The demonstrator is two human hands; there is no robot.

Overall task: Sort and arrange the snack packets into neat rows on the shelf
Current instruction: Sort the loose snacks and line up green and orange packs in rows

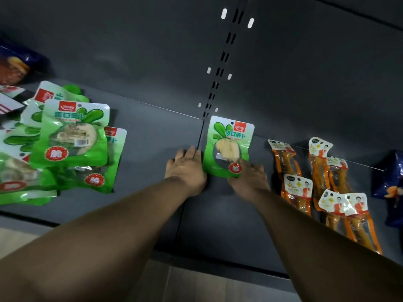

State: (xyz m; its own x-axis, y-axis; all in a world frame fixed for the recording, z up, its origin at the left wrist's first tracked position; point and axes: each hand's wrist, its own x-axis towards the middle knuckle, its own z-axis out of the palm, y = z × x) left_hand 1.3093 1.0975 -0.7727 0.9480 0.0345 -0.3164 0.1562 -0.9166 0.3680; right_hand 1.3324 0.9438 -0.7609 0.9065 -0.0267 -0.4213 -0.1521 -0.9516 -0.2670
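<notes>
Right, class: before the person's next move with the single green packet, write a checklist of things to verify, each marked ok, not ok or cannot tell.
1. Single green radish packet stands alone near the shelf's back wall, label facing out: ok.
2. Left hand rests flat beside the packet's left edge: ok.
3. Right hand touches the packet's lower right corner; grip or just a press: cannot tell.
4. Green packet pile on the left lies overlapped and skewed, not in rows: not ok.
5. Orange stick packets on the right lie scattered at angles: not ok.
6. Bare shelf between pile and packet leaves room for a row: ok.
</notes>
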